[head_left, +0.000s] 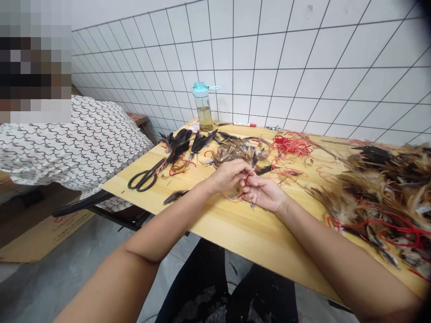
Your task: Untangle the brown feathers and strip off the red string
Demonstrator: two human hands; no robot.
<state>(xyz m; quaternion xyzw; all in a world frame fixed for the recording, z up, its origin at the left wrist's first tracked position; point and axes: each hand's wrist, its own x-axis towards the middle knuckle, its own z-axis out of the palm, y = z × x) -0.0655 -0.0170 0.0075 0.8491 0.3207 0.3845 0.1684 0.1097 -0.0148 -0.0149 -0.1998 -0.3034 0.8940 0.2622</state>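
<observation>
While left hand (231,175) arches, right hand (265,193) palm-up

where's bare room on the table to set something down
Widest: the near strip of the table, between the left forearm and right forearm. A smaller patch lies between the scissors and the lone dark feather. Crowded: the far middle, with brown feathers and red string, and the right end, under the feather pile.

Single view is head-mounted, aimed forward-down. Flat yellow wooden tabletop (249,233) is seen close, black-lined white tiled wall (245,54) beyond.
</observation>
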